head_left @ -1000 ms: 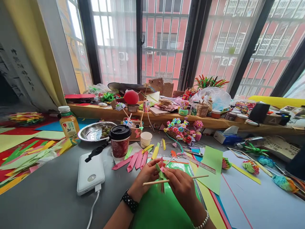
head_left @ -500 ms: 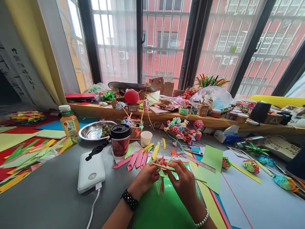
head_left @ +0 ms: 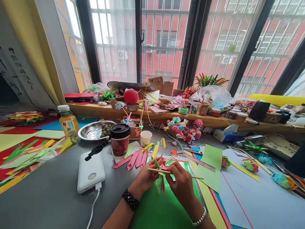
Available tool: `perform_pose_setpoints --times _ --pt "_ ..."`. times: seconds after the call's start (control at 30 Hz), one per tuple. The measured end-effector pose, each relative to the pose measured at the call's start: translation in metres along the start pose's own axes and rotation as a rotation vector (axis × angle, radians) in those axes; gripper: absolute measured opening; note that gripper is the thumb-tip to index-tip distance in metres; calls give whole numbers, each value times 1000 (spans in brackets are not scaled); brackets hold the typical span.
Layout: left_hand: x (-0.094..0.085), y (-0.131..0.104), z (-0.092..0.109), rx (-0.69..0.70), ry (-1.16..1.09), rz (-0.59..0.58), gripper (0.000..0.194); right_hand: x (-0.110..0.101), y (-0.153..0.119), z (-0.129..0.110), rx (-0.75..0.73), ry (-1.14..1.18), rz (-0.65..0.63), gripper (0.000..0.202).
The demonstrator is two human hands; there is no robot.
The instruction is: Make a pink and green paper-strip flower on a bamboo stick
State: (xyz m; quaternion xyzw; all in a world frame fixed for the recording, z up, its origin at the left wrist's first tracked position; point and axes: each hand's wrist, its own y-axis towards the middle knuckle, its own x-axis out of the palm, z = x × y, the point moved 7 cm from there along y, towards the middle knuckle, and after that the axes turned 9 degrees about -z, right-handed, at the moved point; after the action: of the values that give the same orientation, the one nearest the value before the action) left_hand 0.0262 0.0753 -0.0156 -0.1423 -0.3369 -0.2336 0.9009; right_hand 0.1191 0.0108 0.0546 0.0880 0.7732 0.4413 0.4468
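Folded green and pink paper piece (head_left: 161, 183), held upright in the grip of the left hand (head_left: 147, 175), whose thumb and fingers are closed on it. The right hand (head_left: 181, 182) has its grip narrowed to a pinch on a thin wooden stick (head_left: 155, 170), which crosses in front of the paper. Below both grips lies a shiny green sheet (head_left: 164, 210). Pink paper strips (head_left: 136, 160) and a white paper cup (head_left: 146, 139) sit beyond the left grip, with a white power bank (head_left: 91, 173) farther left on the grey surface (head_left: 54, 197).
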Motion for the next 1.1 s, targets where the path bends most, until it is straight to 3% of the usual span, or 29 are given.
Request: perform_pose_setpoints --times 0.23,0.33,0.47,0.83,1.1 --pt "7 -4 2 -13 11 -72 22 -4 1 -1 -13 43 4 18" --pt "7 -5 2 -33 31 -93 27 -6 4 5 33 160 -60 10" --pt "3 -2 -1 -43 26 -104 24 -5 8 7 2 261 -158 20" --pt "5 -3 -3 -89 83 -79 17 7 9 12 68 343 -295 17" --pt "8 -1 -5 -72 53 -128 15 0 7 6 5 300 -155 21"
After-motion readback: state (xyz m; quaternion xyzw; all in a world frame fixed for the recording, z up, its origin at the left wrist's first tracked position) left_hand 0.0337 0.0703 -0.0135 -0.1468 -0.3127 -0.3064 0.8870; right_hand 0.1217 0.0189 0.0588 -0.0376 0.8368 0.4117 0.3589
